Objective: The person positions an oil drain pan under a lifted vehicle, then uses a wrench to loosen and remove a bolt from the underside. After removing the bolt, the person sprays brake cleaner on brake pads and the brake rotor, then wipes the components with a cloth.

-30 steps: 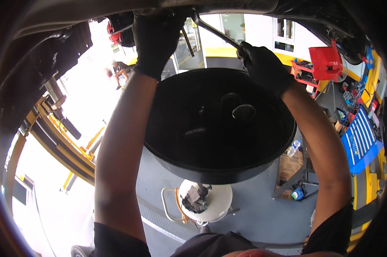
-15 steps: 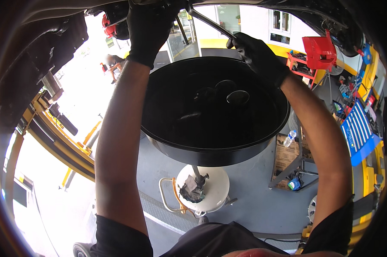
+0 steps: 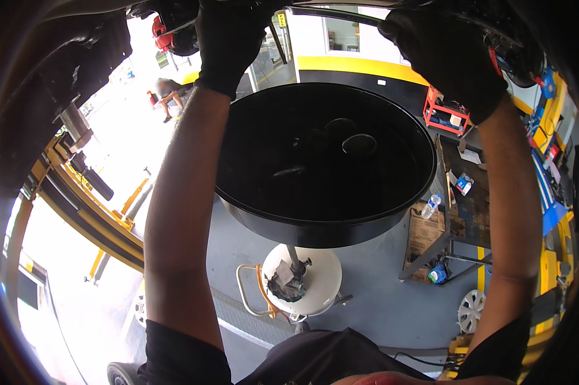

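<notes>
My left hand (image 3: pixel 230 48), in a black glove, reaches up to the dark vehicle underside (image 3: pixel 71 54) at the top edge. Its fingers are hidden there, close to the inner end of a long-handled wrench. The dark metal wrench (image 3: pixel 341 12) runs nearly level along the top of the view; its head cannot be made out. My right hand (image 3: pixel 450 61), also black-gloved, is closed round the wrench's outer end. Below both hands stands a wide round black drain pan (image 3: pixel 328 224), with dark, shiny contents and a few round reflections in it.
A white round drain tank (image 3: pixel 325 276) on a wheeled frame carries the pan on a post. At right stand a dark metal workbench (image 3: pixel 466 212), a cardboard box (image 3: pixel 424 234) and a red tool cart (image 3: pixel 444 119). Yellow lift arms (image 3: pixel 91 221) flank me. Someone sits (image 3: pixel 167 96) far left.
My right hand has swung up and to the right with the wrench's outer end, so the handle lies flatter. My left hand stays nearly in place. The view has shifted slightly.
</notes>
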